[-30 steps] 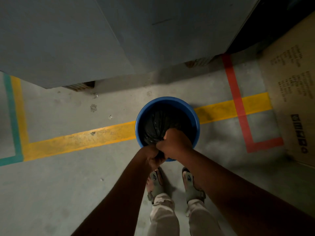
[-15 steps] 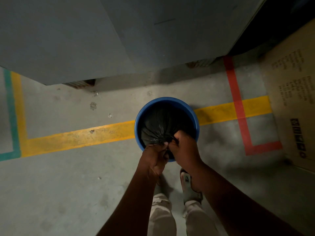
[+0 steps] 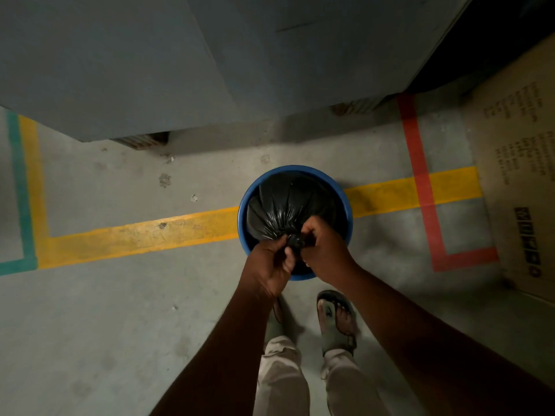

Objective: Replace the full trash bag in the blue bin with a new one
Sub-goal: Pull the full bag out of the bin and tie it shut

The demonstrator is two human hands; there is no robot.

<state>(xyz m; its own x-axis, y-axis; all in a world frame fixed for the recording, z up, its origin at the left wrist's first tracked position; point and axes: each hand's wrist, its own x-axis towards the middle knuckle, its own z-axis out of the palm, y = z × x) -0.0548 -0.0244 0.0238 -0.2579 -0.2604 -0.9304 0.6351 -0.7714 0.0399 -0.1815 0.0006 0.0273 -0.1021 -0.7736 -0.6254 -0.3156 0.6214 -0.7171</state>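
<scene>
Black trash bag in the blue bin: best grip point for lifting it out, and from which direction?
Grip the twisted neck of the black trash bag, coming from straight above. The plastic gathers to one bunch there, near the person's side of the blue bin; the rest is taut, smooth and ringed by the rim. The left hand and right hand both pinch that bunch.

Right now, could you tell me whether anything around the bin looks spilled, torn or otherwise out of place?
Nothing stands out. The black trash bag sits inside the blue bin, its neck gathered between the left hand and right hand. No tear or spill shows; only small specks mark the floor.
</scene>
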